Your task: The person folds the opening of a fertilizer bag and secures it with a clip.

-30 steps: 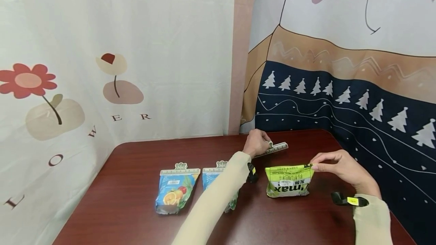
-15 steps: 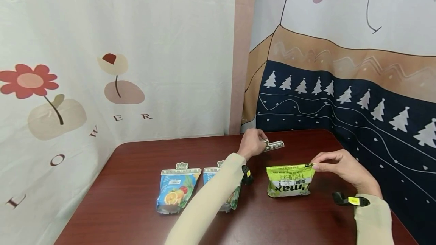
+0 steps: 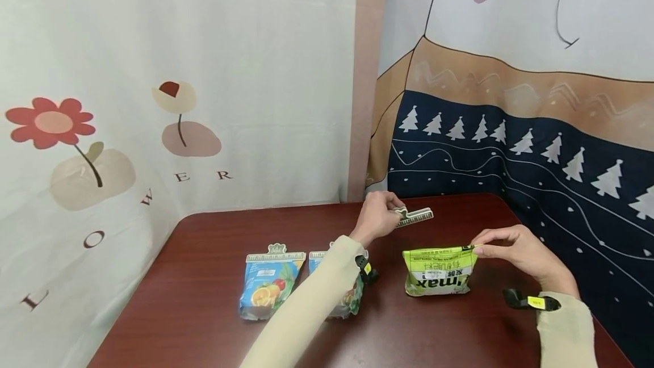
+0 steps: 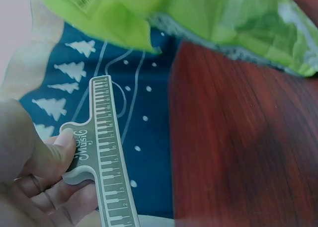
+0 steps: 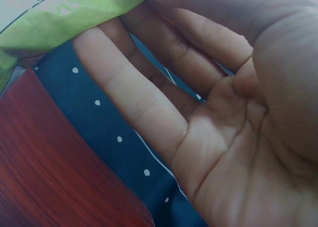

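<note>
In the head view my left hand [image 3: 378, 216] grips a flat bag clip [image 3: 418, 217] by its handle, beyond the green bag. The left wrist view shows the clip's face [image 4: 105, 122] printed with piano keys, ruler marks and "Music"; the thumb [image 4: 63, 143] presses on the handle. A bright green fertilizer bag [image 3: 439, 274] stands on the table, its printing upside down. My right hand [image 3: 526, 254] pinches the bag's top right corner between thumb and fingers. In the right wrist view the green film [image 5: 74, 13] meets the fingertips, and the palm faces the camera.
Two blue bags with fruit pictures stand left of the green one. The left bag [image 3: 268, 291] has a similar clip [image 3: 276, 253] across its top; the left sleeve [image 3: 311, 294] partly covers the other bag [image 3: 352, 300]. Patterned curtains [image 3: 286, 101] hang behind the dark red table [image 3: 204, 254].
My left hand and forearm have shifted slightly left with the clip held, covering less of the second blue bag. The right hand keeps its pinch on the green bag. The head view has turned slightly.
</note>
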The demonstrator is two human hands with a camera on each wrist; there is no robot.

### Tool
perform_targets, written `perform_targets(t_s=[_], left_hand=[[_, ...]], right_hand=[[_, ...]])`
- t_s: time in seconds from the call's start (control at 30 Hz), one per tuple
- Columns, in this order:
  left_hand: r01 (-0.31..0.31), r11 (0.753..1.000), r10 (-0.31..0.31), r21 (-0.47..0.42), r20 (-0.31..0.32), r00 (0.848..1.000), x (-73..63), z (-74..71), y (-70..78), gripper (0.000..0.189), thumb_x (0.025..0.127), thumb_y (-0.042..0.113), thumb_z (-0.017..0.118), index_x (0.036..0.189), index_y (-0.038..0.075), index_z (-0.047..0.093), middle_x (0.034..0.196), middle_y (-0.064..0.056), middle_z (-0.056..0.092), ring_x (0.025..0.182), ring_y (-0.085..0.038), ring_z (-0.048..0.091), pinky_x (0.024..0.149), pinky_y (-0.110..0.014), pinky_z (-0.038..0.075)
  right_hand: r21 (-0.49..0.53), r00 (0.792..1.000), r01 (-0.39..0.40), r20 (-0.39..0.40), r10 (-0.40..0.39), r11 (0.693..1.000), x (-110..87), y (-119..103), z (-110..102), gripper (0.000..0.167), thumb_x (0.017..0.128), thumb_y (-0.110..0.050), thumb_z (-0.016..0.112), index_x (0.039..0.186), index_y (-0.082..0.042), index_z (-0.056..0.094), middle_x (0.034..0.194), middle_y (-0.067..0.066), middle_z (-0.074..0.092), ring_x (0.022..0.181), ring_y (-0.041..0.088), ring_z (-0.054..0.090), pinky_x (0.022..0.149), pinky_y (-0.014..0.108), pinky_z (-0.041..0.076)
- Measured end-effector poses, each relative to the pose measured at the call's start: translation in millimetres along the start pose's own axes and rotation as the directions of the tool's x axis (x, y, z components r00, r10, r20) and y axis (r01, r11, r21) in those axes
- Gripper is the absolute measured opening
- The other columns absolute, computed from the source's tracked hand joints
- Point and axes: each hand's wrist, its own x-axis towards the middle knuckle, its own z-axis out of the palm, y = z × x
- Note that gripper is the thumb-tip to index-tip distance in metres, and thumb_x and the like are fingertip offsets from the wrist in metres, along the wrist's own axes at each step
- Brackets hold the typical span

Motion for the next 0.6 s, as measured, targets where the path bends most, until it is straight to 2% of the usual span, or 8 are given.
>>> perform_targets(t_s=[0.2, 0.43, 0.6], left_hand=[[-0.027, 1.0, 0.027, -0.013, -0.002, 1.0, -14.5, -8.2, 10.8, 0.017, 0.087, 0.002, 0.069, 0.093, 0.013, 0.08, 0.097, 0.006, 0.069, 0.085, -0.009, 0.057, 0.066, -0.021, 0.052], [-0.084, 0.996, 0.084, -0.03, -0.014, 0.996, -29.0, -14.9, 21.8, 0.015, 0.087, 0.001, 0.073, 0.095, 0.011, 0.081, 0.094, 0.005, 0.069, 0.077, -0.006, 0.059, 0.064, -0.019, 0.052], [-0.098, 0.995, 0.097, -0.029, -0.017, 0.995, -39.0, -18.9, 29.0, 0.018, 0.086, 0.0, 0.071, 0.095, 0.013, 0.081, 0.093, 0.007, 0.069, 0.075, -0.005, 0.057, 0.059, -0.018, 0.049]], right_hand=[[-0.014, 1.0, 0.014, -0.007, -0.014, 1.0, -1.4, 0.1, 0.1, 0.014, 0.095, -0.007, 0.071, 0.103, 0.003, 0.076, 0.102, -0.003, 0.077, 0.092, 0.012, 0.069, 0.077, 0.031, 0.061], [-0.012, 1.0, 0.006, 0.003, -0.006, 1.0, -2.6, 1.2, -0.8, 0.014, 0.096, -0.006, 0.07, 0.104, 0.002, 0.077, 0.103, -0.002, 0.077, 0.095, 0.011, 0.068, 0.078, 0.03, 0.06], [-0.003, 1.0, 0.021, 0.008, -0.021, 1.0, -0.1, -0.3, 0.4, 0.014, 0.095, -0.005, 0.07, 0.104, 0.003, 0.076, 0.102, -0.002, 0.077, 0.094, 0.011, 0.068, 0.078, 0.031, 0.061]])
